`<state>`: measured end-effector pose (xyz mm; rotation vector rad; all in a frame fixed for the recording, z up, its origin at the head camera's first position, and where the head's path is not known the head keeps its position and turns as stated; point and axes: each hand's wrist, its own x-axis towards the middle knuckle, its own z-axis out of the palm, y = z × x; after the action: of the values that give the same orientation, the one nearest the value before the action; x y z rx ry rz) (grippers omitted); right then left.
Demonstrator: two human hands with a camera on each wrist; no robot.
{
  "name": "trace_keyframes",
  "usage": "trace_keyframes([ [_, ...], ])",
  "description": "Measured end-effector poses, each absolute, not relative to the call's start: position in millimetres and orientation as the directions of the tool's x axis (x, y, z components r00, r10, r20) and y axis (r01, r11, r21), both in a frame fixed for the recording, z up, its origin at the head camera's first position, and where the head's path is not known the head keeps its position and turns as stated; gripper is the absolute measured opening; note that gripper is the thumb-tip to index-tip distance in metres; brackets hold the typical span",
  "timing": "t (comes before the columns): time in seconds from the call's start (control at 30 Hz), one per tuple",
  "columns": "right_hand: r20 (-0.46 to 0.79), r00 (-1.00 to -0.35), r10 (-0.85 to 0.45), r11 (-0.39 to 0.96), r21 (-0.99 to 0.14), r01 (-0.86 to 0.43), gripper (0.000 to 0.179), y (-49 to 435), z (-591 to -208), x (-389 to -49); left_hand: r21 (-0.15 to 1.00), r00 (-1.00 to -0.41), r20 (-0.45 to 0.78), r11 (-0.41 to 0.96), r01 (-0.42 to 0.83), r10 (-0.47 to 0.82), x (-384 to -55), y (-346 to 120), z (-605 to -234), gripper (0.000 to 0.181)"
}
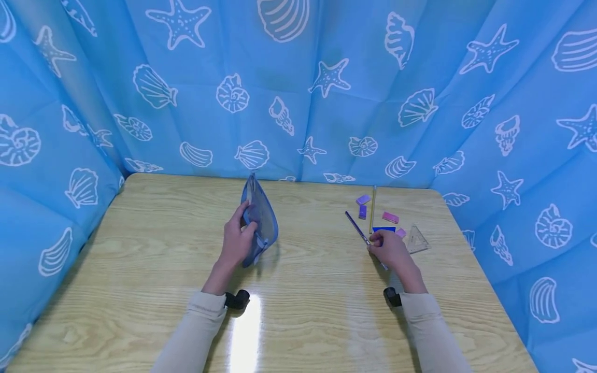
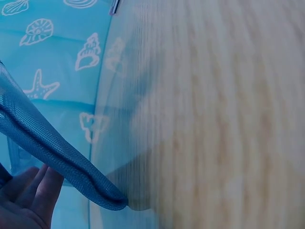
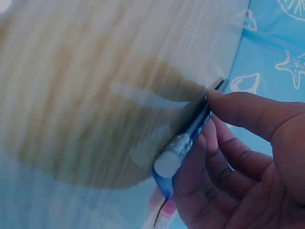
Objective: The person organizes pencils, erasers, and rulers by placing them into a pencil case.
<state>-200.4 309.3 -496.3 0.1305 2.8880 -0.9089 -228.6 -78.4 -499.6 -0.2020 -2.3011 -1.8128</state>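
In the head view my left hand [image 1: 238, 239] grips a blue mesh zip pouch [image 1: 267, 220] by its side and holds it upright, its mouth parted. The left wrist view shows the pouch's edge [image 2: 71, 164] slanting across, with the left fingers [image 2: 45, 193] against it. My right hand [image 1: 391, 251] pinches a dark pencil [image 1: 356, 226] between thumb and fingertips at the right of the table. Close up in the right wrist view, the pencil's white eraser end [image 3: 168, 163] points towards the camera. A flat blue item [image 1: 384, 228] lies just beyond the right hand, partly hidden by it.
Near the right hand lie a yellow pencil [image 1: 373, 210], purple erasers [image 1: 363, 200], a pink eraser [image 1: 390, 217], a pinkish-purple eraser [image 1: 400, 233] and a clear set square [image 1: 417, 240]. A blue shell-print curtain [image 1: 289, 77] surrounds the wooden table [image 1: 154, 248].
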Motion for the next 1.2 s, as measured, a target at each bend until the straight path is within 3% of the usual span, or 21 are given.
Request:
trace_keyframes([
  [0.53,-0.22,-0.975,0.0,0.907,-0.411,0.093,0.041,301.6,-480.9,-210.3,0.942,-0.974,0.226,0.259,0.215,-0.015,-227.4,-77.6,-494.5,0.064],
  [0.87,-0.3,-0.952,-0.063,0.828,-0.549,0.118,0.073,305.6,-475.4,-206.5,0.94,-0.975,0.224,0.266,0.213,-0.011,-225.5,-78.6,-497.4,0.063],
  [1.2,-0.211,-0.976,-0.06,0.743,-0.662,0.098,0.065,307.3,-471.3,-204.8,0.94,-0.973,0.231,0.263,0.218,-0.02,-226.3,-80.7,-499.2,0.063],
])
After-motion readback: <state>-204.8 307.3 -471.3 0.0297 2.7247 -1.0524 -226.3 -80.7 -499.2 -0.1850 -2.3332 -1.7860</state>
